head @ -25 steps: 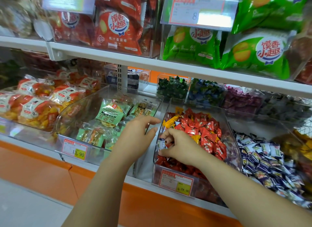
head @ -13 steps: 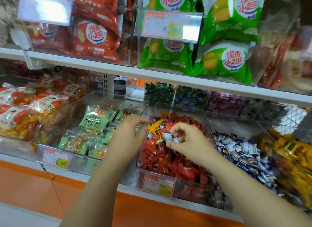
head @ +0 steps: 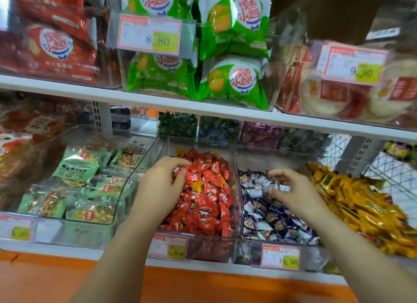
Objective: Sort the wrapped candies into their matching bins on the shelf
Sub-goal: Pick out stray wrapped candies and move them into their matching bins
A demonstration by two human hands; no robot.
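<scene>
The right hand (head: 293, 190), which pinched a purple-white candy over the red bin (head: 203, 248) a moment ago, now hovers open-fingered over the purple bin (head: 316, 256). The stray looks delivered there, though blur hides it. The left hand (head: 162, 185) curls on red candies (head: 207, 201); I cannot tell whether it grips one.

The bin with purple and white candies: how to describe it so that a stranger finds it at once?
Look at the front row on the lower shelf, above the orange base. It is the clear bin below the right hand, between the red candies and the yellow packets. Only it holds purple and white candies.
</scene>
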